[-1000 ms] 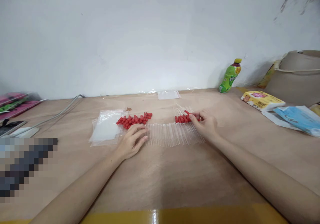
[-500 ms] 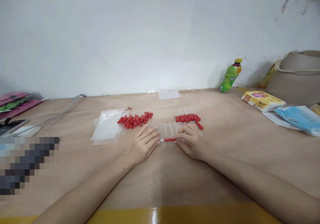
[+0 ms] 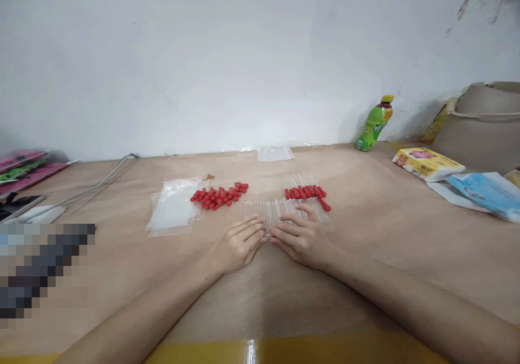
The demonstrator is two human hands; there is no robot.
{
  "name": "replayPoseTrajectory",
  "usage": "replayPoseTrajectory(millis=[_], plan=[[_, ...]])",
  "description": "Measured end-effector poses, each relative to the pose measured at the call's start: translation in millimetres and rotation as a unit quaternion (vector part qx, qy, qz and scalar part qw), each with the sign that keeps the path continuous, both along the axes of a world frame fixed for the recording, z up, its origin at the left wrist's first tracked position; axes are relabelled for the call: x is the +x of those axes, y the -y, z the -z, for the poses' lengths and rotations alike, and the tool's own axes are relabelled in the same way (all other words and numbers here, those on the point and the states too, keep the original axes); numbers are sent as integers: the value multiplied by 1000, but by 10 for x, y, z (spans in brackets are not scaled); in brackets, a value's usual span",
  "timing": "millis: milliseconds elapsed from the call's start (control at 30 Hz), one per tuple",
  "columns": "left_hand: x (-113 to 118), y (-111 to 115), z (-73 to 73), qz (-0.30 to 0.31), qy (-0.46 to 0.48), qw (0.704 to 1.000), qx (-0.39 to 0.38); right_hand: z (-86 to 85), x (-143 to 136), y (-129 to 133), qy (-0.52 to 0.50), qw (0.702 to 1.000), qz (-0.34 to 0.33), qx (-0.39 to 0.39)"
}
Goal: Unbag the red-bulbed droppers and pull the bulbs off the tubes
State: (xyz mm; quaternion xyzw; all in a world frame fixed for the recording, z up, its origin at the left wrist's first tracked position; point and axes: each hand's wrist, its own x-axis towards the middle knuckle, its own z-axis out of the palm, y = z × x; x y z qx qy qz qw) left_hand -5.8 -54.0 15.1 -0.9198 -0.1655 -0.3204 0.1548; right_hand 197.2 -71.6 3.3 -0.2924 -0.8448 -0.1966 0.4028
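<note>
My left hand (image 3: 245,240) lies palm down over the near left part of a row of clear dropper tubes (image 3: 278,208), its fingers together and bent. Opposite it, my right hand (image 3: 303,236) covers the row's near right part with curled fingers. The fingertips of both hands almost meet at the row's near edge, around a short visible length of clear tube (image 3: 268,236). Any red bulb on that tube is hidden. Behind my right hand lie droppers with red rubber bulbs (image 3: 305,192) side by side, one bulb slanting out. Loose red bulbs (image 3: 217,196) form a pile beyond my left hand.
Clear plastic bags (image 3: 173,207) lie left of the loose bulbs, and another small bag (image 3: 275,154) is by the wall. At right stand a green bottle (image 3: 374,124), a yellow tissue pack (image 3: 426,163), a blue packet (image 3: 485,190) and a beige bag (image 3: 483,125). A grey cable (image 3: 108,178) runs at left.
Both hands have moved closer together and slightly toward me, at the near tube ends. The red bulb that showed between my fingers is out of sight.
</note>
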Motion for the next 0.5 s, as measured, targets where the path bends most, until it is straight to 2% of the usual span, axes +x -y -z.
replayPoseTrajectory(millis=[233,500], plan=[[-22,10,9,18,19,1000,-14,-64,37,27,12,998,-11,60],[-48,23,-10,25,21,999,-30,-57,97,35,23,994,-13,102]])
